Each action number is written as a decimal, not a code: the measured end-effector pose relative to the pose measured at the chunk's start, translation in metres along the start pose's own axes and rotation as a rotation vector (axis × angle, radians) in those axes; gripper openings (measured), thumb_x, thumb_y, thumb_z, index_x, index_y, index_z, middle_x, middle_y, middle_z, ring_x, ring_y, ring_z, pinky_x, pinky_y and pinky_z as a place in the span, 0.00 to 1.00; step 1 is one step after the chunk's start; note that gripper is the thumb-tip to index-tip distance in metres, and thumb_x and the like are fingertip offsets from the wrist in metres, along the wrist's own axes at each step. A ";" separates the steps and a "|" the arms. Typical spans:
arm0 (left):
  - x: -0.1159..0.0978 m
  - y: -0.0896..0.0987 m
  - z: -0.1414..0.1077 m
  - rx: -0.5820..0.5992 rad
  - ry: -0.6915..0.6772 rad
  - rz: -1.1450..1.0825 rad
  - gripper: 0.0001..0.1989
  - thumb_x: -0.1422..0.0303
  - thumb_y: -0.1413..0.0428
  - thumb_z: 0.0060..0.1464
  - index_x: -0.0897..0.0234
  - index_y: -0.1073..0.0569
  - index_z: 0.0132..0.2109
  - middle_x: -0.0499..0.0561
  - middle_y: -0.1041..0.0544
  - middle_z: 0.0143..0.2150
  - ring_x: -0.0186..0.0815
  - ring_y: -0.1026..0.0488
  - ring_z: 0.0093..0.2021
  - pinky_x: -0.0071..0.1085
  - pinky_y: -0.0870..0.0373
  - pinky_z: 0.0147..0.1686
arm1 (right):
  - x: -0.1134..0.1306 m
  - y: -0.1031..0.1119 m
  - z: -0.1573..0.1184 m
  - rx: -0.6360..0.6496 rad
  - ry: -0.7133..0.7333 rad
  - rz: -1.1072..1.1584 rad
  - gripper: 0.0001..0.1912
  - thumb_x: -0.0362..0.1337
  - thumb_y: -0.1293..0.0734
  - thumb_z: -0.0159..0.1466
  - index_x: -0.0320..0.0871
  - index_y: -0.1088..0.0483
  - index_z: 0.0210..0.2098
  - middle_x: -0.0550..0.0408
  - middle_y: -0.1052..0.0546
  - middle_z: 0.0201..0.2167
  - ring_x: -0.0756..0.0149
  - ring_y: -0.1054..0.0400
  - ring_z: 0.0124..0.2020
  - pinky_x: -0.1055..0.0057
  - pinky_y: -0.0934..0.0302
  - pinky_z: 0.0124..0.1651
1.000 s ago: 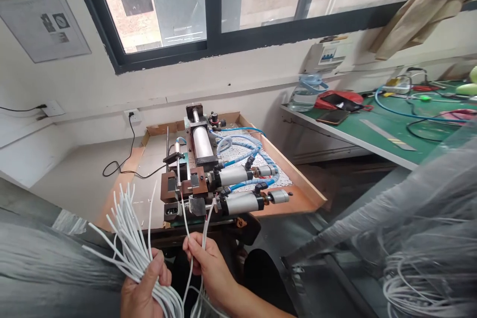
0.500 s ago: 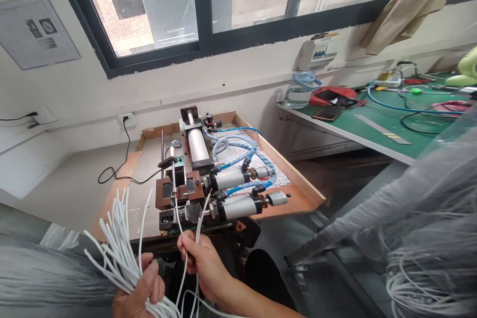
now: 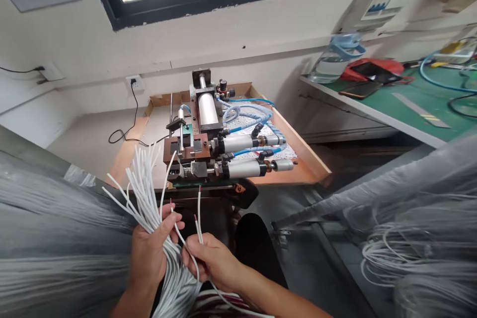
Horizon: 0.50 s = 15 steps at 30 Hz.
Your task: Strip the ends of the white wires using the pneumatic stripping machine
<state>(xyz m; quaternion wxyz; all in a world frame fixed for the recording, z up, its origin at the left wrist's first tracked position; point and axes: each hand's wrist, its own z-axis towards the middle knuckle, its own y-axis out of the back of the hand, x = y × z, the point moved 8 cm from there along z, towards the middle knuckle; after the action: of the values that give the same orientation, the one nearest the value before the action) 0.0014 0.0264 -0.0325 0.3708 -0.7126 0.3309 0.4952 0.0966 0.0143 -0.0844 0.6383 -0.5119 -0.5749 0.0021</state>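
A thick bundle of white cables [image 3: 144, 196] is gripped in my left hand [image 3: 147, 253], its cut ends fanned upward and its lengths hanging toward my lap. My right hand [image 3: 214, 261], just to the right, pinches a few white cables [image 3: 199, 208] whose tips show reddish inner wire. One more white cable [image 3: 182, 238] with a red tip runs between both hands, its end close to my left fingers. Beyond the hands stands a pneumatic wire-stripping machine [image 3: 188, 151] with silver cylinders; neither hand touches it.
The machine sits in a shallow wooden tray [image 3: 305, 161]. To the right, a green-topped table [image 3: 413, 94] carries a water jug [image 3: 337, 62], a phone [image 3: 359, 90] and a steel ruler [image 3: 421, 109]. Plastic-wrapped cable coils [image 3: 387, 248] hang at right; a wrapped bundle [image 3: 55, 228] lies at left.
My right hand has come down and away from the machine, toward my left hand. Red tips now show on its cables, and the cable at the jaws is out. The view has tilted downward.
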 end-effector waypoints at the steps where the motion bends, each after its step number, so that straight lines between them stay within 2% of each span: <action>1: 0.003 -0.002 -0.003 0.023 0.031 0.014 0.13 0.72 0.39 0.35 0.69 0.26 0.33 0.51 0.25 0.23 0.32 0.29 0.22 0.26 0.36 0.20 | 0.001 -0.001 -0.002 -0.004 0.022 -0.017 0.24 0.54 0.42 0.55 0.38 0.34 0.22 0.62 0.41 0.13 0.78 0.54 0.12 0.78 0.62 0.15; 4: 0.010 -0.010 -0.014 0.102 0.098 0.039 0.10 0.72 0.38 0.35 0.69 0.27 0.30 0.51 0.26 0.19 0.34 0.30 0.19 0.29 0.34 0.20 | 0.012 -0.004 -0.009 -0.042 0.101 -0.082 0.27 0.56 0.49 0.58 0.40 0.37 0.20 0.62 0.41 0.12 0.77 0.55 0.13 0.77 0.61 0.15; 8: 0.014 -0.018 -0.023 0.162 0.104 0.042 0.08 0.72 0.39 0.36 0.68 0.27 0.29 0.48 0.29 0.15 0.33 0.32 0.15 0.29 0.35 0.17 | 0.026 -0.006 -0.018 -0.099 0.169 -0.191 0.28 0.57 0.49 0.57 0.40 0.38 0.18 0.62 0.42 0.12 0.76 0.53 0.14 0.76 0.58 0.19; 11: 0.018 -0.023 -0.028 0.217 0.104 0.039 0.08 0.71 0.41 0.39 0.67 0.28 0.31 0.47 0.31 0.13 0.36 0.35 0.11 0.31 0.37 0.12 | 0.026 -0.004 -0.022 -0.127 0.160 -0.245 0.29 0.59 0.50 0.56 0.40 0.39 0.17 0.62 0.42 0.12 0.75 0.52 0.15 0.76 0.58 0.19; 15: 0.020 -0.023 -0.029 0.227 0.081 0.032 0.09 0.70 0.41 0.39 0.67 0.30 0.32 0.45 0.33 0.12 0.38 0.36 0.10 0.32 0.40 0.09 | 0.020 -0.004 -0.020 -0.087 0.154 -0.314 0.32 0.60 0.52 0.56 0.39 0.39 0.17 0.62 0.42 0.11 0.76 0.52 0.14 0.76 0.58 0.19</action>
<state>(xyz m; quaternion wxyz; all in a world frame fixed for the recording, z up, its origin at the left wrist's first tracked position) 0.0403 0.0110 -0.0403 0.4273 -0.6802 0.4109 0.4311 0.1154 0.0111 -0.0638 0.6502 -0.4417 -0.5966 -0.1618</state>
